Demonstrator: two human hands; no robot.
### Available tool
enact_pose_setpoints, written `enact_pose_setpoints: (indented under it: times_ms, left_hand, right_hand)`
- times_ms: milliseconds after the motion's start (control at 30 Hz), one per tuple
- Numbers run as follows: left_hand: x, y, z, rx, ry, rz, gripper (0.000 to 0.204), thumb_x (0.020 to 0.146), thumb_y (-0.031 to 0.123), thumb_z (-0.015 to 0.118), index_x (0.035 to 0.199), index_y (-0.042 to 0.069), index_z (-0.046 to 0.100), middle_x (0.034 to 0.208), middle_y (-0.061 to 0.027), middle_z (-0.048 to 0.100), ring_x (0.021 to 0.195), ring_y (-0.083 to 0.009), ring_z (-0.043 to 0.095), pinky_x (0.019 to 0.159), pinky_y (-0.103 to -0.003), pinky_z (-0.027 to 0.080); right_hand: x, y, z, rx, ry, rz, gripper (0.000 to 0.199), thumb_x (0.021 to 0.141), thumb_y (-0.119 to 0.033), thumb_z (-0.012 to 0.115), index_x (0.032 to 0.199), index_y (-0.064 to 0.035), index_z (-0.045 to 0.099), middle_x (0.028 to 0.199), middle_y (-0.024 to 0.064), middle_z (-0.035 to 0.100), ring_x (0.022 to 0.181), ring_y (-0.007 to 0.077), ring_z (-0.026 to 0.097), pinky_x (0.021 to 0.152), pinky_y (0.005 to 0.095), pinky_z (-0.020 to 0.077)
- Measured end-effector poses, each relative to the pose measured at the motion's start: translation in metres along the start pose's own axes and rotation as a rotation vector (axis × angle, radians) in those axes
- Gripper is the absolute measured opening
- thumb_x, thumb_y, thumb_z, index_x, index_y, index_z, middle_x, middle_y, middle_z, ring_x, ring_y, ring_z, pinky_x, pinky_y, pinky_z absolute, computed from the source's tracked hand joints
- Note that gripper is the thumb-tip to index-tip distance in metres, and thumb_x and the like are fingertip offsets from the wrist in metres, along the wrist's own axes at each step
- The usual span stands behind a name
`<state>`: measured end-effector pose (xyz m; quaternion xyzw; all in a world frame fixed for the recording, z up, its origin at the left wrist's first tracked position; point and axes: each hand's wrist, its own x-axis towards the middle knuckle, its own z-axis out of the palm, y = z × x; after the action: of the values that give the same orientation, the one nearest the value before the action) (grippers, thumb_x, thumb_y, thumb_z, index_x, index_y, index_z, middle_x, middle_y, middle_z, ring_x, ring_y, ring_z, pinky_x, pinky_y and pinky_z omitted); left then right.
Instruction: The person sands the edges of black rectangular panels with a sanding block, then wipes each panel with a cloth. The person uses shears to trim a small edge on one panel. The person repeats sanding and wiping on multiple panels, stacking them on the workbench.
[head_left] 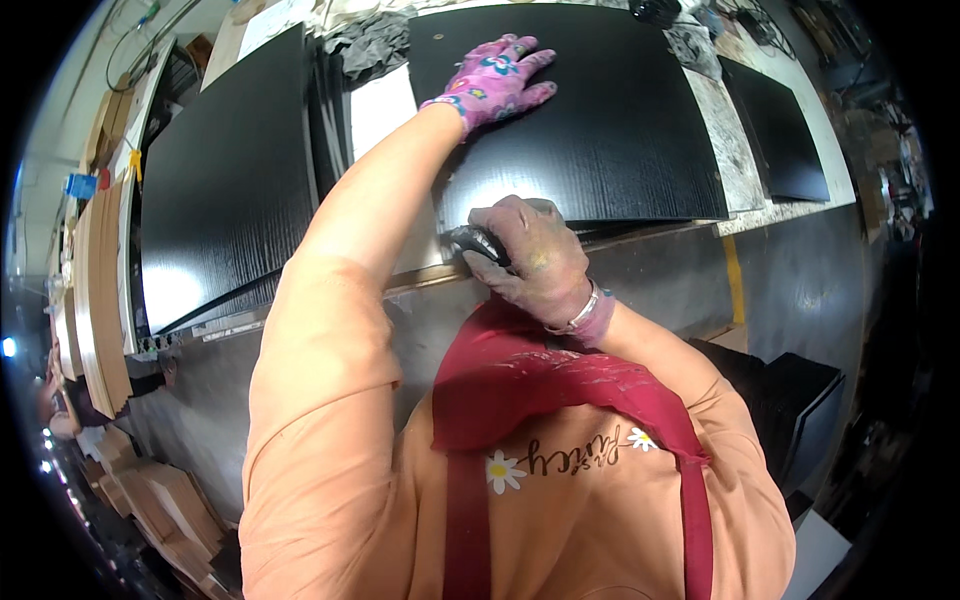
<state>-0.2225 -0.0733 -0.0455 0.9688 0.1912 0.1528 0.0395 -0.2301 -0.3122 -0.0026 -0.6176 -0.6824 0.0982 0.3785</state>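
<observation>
A left hand in a floral glove presses flat, steadying the black wood-grain panel, while the right hand grips a small dark tool against its near edge.

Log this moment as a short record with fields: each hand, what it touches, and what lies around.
left hand: left hand in a pink flowered glove, pressed flat on the black panel
right hand: right hand in a stained glove, gripping a small dark tool at the panel's near edge
surface: worktable with a speckled top
nearby: second black panel on the left; stacked tan boards at far left
</observation>
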Motion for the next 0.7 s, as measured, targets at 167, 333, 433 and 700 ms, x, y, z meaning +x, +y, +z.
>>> enact_pose_setpoints:
  times_ms: [167, 333, 433, 700]
  left_hand:
    - [-0.004, 0.002, 0.005, -0.034, 0.04, -0.028, 0.058, 0.095, 0.051, 0.047, 0.144, 0.019, 0.044, 0.151, -0.0099, 0.037, 0.142, -0.0308, 0.029, 0.116, -0.044, 0.024]
    - [-0.003, 0.0, 0.004, -0.01, 0.055, -0.023, 0.059, 0.095, 0.051, 0.047, 0.144, 0.018, 0.043, 0.152, -0.0095, 0.037, 0.143, -0.0304, 0.029, 0.117, -0.044, 0.023]
    - [0.0, 0.002, 0.004, -0.03, 0.061, -0.001, 0.059, 0.095, 0.051, 0.048, 0.144, 0.018, 0.043, 0.15, -0.0103, 0.038, 0.142, -0.0303, 0.031, 0.116, -0.044, 0.023]
    - [0.002, 0.005, -0.008, 0.021, 0.008, 0.023, 0.054, 0.097, 0.043, 0.05, 0.143, 0.017, 0.044, 0.149, -0.0131, 0.039, 0.139, -0.0324, 0.034, 0.115, -0.043, 0.027]
  right_hand:
    - [0.006, -0.004, 0.023, -0.076, 0.043, -0.076, 0.033, 0.076, -0.021, 0.071, 0.104, -0.0095, 0.059, 0.095, 0.0104, 0.059, 0.087, 0.033, 0.059, 0.082, 0.0441, 0.045]
    - [0.01, -0.007, 0.024, -0.248, 0.011, -0.037, 0.03, 0.075, -0.015, 0.072, 0.102, -0.0088, 0.059, 0.088, 0.011, 0.06, 0.082, 0.0326, 0.06, 0.081, 0.0418, 0.0458]
    - [0.001, 0.001, 0.008, -0.243, 0.024, 0.012, 0.029, 0.075, -0.013, 0.071, 0.1, -0.0088, 0.059, 0.086, 0.01, 0.059, 0.08, 0.031, 0.06, 0.081, 0.0411, 0.0453]
    - [-0.054, 0.052, -0.063, -0.379, 0.246, 0.282, 0.023, 0.077, -0.018, 0.069, 0.096, -0.0102, 0.058, 0.088, 0.0114, 0.058, 0.085, 0.0332, 0.059, 0.079, 0.0435, 0.0452]
